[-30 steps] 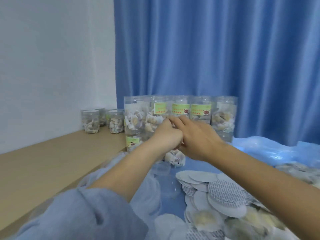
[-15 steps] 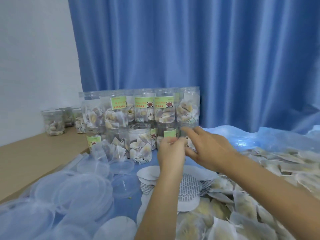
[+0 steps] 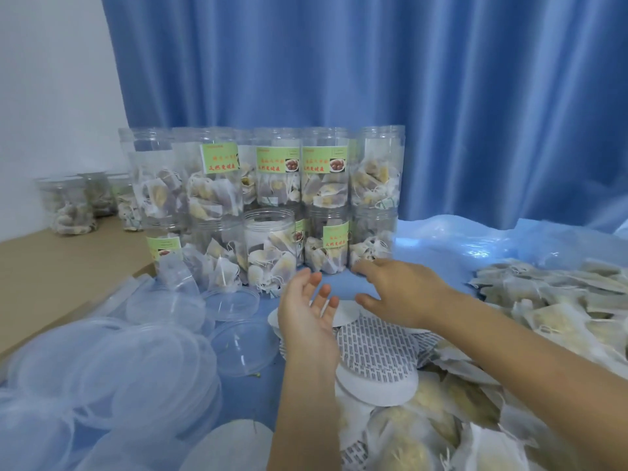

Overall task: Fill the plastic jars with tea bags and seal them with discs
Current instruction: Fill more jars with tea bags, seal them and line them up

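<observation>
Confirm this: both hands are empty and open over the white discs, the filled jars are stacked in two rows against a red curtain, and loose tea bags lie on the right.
One thing is wrong: the curtain is blue, not red, as the head view shows. The rest holds: left hand and right hand are open and empty over the discs, jars stacked in two rows, tea bags on the right.

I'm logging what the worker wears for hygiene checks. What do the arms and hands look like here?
Both hands, the left hand and the right hand, are bare: no gloves, rings or watch show. Both forearms are uncovered too; no sleeve is in view.
</observation>
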Action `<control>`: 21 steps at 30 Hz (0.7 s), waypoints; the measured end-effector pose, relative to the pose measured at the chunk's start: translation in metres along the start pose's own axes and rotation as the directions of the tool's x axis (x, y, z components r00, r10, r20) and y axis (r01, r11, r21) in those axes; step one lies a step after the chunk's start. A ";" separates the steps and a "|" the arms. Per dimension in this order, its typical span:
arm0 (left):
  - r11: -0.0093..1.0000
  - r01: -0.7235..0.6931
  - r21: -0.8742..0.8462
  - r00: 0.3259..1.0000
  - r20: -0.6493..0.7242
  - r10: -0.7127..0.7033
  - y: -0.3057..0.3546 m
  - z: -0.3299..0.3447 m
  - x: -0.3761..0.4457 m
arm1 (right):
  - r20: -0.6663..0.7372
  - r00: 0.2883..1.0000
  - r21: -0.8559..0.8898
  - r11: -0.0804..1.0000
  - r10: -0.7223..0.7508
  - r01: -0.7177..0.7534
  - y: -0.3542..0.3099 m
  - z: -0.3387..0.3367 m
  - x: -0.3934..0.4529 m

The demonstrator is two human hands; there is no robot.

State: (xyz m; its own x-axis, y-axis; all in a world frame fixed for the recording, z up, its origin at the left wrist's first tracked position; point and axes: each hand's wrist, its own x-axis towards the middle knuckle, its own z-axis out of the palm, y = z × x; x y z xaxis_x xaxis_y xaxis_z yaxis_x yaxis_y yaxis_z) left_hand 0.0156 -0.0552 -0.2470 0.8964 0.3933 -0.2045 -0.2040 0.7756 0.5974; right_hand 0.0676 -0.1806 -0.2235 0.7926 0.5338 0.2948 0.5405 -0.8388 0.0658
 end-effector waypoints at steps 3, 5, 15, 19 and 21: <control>0.996 0.088 0.006 0.995 0.038 -0.088 -0.008 0.005 0.000 | 0.224 0.966 -0.041 0.992 0.127 -0.120 0.023 -0.003 -0.011; 0.990 0.136 0.033 0.988 0.071 -0.138 -0.014 0.008 -0.001 | 0.278 0.946 0.083 0.977 0.165 -0.195 0.035 -0.006 -0.021; 0.990 0.098 0.101 0.990 0.090 -0.107 -0.017 0.005 -0.004 | 0.399 0.876 0.107 0.936 0.269 -0.336 0.066 0.009 -0.055; 0.989 0.055 0.135 0.994 0.085 -0.067 -0.016 0.005 -0.005 | 0.300 0.902 0.240 0.891 0.310 -0.386 0.073 0.003 -0.062; 0.984 0.038 0.173 0.995 0.086 -0.053 -0.017 0.004 -0.006 | 0.190 0.927 0.245 0.899 0.323 -0.364 0.071 -0.003 -0.061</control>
State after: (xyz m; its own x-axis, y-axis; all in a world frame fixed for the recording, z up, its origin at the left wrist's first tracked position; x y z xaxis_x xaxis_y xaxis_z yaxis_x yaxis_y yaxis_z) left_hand 0.0156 -0.0725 -0.2524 0.9364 0.3076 -0.1690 -0.0987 0.6929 0.7142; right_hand 0.0569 -0.2734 -0.2342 0.9631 0.2442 0.1131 0.2668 -0.9216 -0.2820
